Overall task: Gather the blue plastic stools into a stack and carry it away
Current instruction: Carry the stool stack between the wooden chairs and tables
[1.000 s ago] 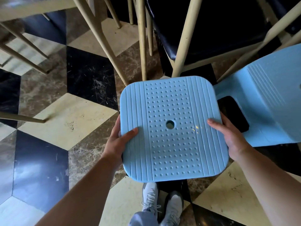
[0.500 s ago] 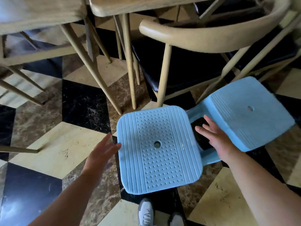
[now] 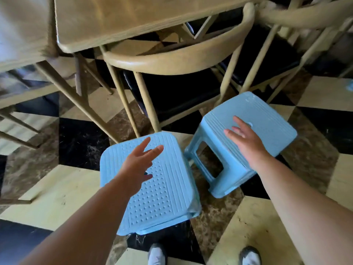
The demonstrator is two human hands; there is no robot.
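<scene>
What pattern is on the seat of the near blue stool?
Raised dots in the middle, ridged stripes at both sides; head view. Near stool.

One head-worn view, looking steeply down and forward from close above the near blue stool (image 3: 164,188), its wearer's shoes (image 3: 157,255) just below it at the frame's lower edge.

Stood on the floor (image 3: 57,192), nearest the shoes (image 3: 156,255): a stool (image 3: 162,197). Just right of that stool, tilted: a second stool (image 3: 267,119). Behind that stool: a chair (image 3: 172,62), tucked under a table (image 3: 133,18). Over that stool, the left hand (image 3: 137,165); over its neighbour, the right hand (image 3: 246,142).
</scene>
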